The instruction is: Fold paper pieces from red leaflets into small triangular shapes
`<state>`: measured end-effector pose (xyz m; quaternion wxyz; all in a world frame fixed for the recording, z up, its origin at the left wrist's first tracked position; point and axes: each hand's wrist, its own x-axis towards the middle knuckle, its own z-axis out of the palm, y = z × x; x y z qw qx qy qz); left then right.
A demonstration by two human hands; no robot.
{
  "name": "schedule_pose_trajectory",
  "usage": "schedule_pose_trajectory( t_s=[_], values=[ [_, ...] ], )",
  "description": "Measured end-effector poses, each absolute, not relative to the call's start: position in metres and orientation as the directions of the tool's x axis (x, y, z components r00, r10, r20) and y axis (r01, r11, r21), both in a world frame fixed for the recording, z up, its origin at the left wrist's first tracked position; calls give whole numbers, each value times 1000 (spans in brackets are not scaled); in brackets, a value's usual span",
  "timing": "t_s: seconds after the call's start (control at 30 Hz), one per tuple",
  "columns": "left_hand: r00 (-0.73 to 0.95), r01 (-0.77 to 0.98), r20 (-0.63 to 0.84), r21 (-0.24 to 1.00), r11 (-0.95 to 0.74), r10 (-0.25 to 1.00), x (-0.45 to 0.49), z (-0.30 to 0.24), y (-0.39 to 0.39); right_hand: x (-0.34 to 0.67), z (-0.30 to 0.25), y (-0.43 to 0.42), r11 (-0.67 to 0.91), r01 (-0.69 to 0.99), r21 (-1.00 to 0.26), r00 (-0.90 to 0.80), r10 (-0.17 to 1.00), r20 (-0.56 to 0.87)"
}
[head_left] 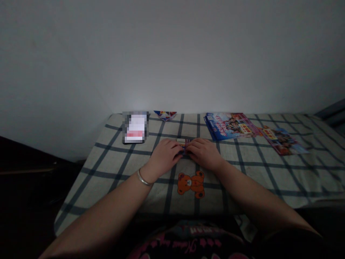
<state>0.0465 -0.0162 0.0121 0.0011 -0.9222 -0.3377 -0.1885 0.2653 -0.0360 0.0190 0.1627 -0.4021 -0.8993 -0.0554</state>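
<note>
Both my hands meet at the middle of the checked tablecloth (124,160), over a small piece of printed, folded paper (183,142). My left hand (166,156) has a silver bangle at its wrist, and its fingers press on the left side of the paper. From the other side, my right hand (204,153) holds the paper's right side with bent fingers. Much of the paper is hidden under the fingers; a pale strip and purple print show between them. An orange bear figure (192,184) lies on the cloth just in front of my hands.
At the back left lies a phone (135,127) with a blurred screen. Beside it, a folded printed paper triangle (165,115) rests near the wall (172,57). A stack of colourful flyers (229,126) sits at the back right, with another flyer (283,140) farther right.
</note>
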Motion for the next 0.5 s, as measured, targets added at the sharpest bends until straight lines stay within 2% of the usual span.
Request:
schedule_pose_trajectory(
  t_s=[0.37, 0.5],
  values=[
    [687, 674, 333, 42, -738, 646, 49, 23, -23, 266, 22, -37, 659, 744, -108, -594, 727, 343],
    [690, 681, 320, 16, -732, 649, 49, 24, -24, 267, 21, -35, 664, 742, -95, -601, 721, 345]
  ],
)
